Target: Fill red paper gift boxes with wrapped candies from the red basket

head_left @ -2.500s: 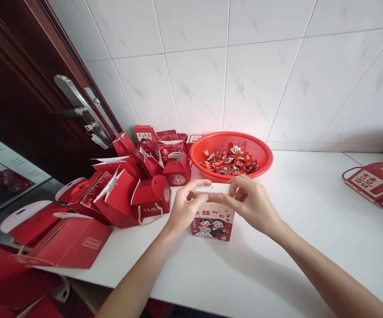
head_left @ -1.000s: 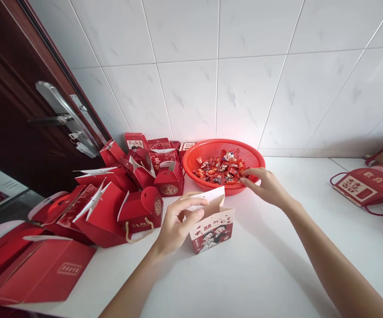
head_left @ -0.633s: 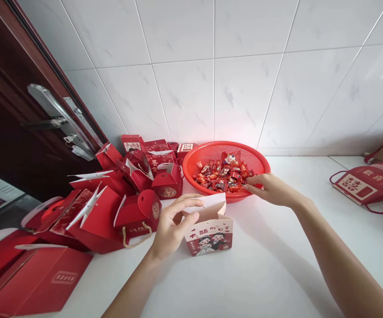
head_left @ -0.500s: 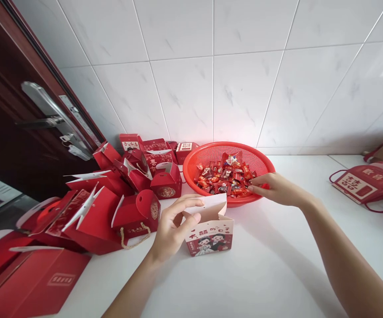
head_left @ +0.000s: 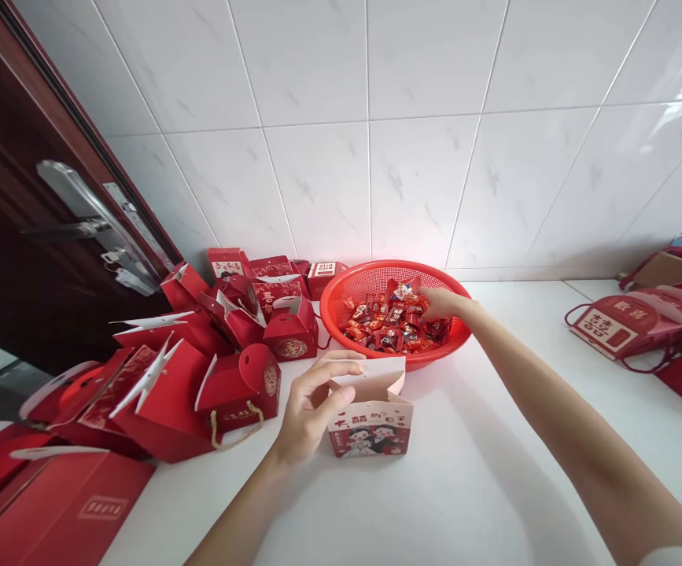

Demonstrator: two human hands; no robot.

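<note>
A small white and red paper gift box (head_left: 370, 432) with a cartoon couple on its front stands upright on the white surface, its top flaps open. My left hand (head_left: 314, 401) is closed on the box's upper left edge, thumb at the front and fingers over the back flap. Behind the box sits a red plastic colander (head_left: 341, 295) holding many wrapped candies (head_left: 396, 314). My right hand (head_left: 447, 305) reaches over its right rim, fingers apart and bent down onto the candies; the fingertips are partly hidden among the wrappers.
Many red gift boxes (head_left: 240, 389) crowd the left side, some with rope handles. More red boxes (head_left: 612, 324) stand at the far right. A tiled wall (head_left: 311, 189) closes off the back. At the left is a dark door (head_left: 10, 236) with a metal handle.
My right hand has moved from the colander's right edge left and further back, over the candies. My left hand keeps its hold on the box. The view has shifted slightly.
</note>
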